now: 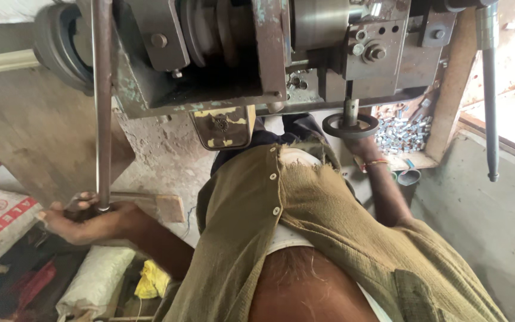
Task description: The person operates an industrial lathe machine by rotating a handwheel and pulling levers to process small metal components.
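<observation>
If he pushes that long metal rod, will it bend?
Probably not: the long metal rod looks like solid, straight steel, so it likely stays stiff and feels heavy. It is round and smooth, so it might slip or roll through the left hand gripping its end.

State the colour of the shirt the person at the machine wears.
Olive green shirt with pale buttons, seen in the head view.

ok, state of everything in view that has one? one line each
left hand: closed around the end of the long steel rod
right hand: on the small handwheel
long steel rod: upright, fed into the machine
tray: holds small metal parts
shirt: unbuttoned, open
</observation>
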